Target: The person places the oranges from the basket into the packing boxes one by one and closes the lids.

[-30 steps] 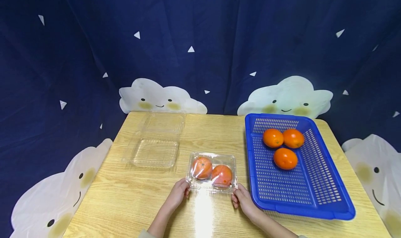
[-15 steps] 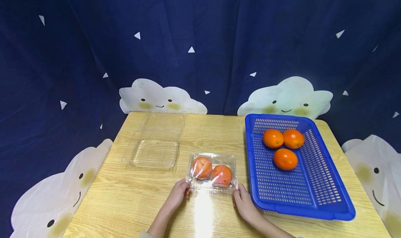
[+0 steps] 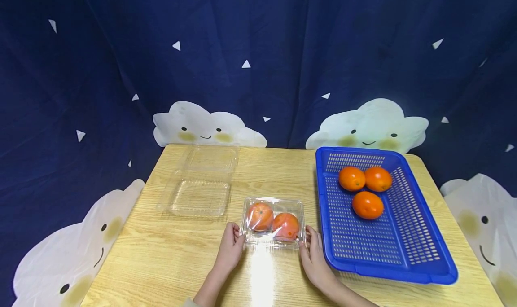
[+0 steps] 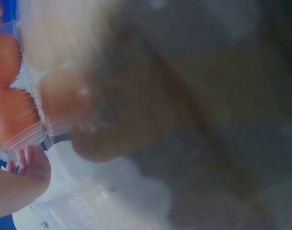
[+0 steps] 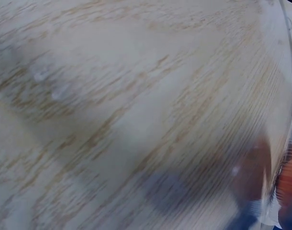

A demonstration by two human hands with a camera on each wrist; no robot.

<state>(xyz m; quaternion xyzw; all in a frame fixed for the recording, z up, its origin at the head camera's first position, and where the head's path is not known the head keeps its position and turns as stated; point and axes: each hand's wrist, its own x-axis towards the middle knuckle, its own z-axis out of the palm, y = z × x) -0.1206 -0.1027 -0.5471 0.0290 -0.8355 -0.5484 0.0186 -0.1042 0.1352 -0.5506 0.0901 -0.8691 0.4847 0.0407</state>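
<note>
In the head view, a closed clear plastic clamshell box (image 3: 273, 203) with two oranges (image 3: 260, 216) inside lies on the table near the middle. My left hand (image 3: 230, 249) holds its front left corner, thumb at the corner and fingers along the left side. At the front right corner my right hand (image 3: 315, 257) holds it the same way, fingers along the right side. The left wrist view shows the left hand (image 4: 31, 175) with fingertips at the box's edge beside the oranges (image 4: 14, 117). Only an edge of the box with an orange (image 5: 288, 179) shows in the right wrist view.
A second clear clamshell box (image 3: 199, 198) lies open at the back left, its lid folded back. To the right stands a blue plastic basket (image 3: 359, 248) holding three oranges (image 3: 368, 205). A dark blue curtain (image 3: 274, 51) hangs behind the wooden table (image 3: 161, 257).
Both hands have shifted slightly forward along the box's sides, the fingers now reaching farther up its left and right edges. The box, basket and second container stay in place.
</note>
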